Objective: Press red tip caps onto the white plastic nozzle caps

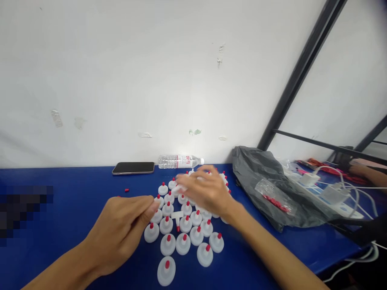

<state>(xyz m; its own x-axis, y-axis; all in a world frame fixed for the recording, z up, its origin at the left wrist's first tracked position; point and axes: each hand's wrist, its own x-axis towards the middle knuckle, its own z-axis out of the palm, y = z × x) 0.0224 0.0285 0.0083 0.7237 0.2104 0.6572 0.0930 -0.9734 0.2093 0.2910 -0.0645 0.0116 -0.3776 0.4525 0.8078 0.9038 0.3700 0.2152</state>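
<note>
Over the blue table, my left hand is closed in a pinch, thumb pressed to the fingers; whatever it holds is hidden. My right hand, smeared by motion, hovers over the far part of the group with its fingers curled. A blurred white nozzle cap shows at its fingertips. Under and between the hands are several round white nozzle caps with red tips, mostly upright, such as the nearest one. One white T-shaped cap lies on its side, red tip toward me. My right hand covers some caps.
A loose red tip lies left of the group. Along the wall are a phone and a clear water bottle. At the right lie a grey plastic bag, a small bag of red tips and a power strip with cables.
</note>
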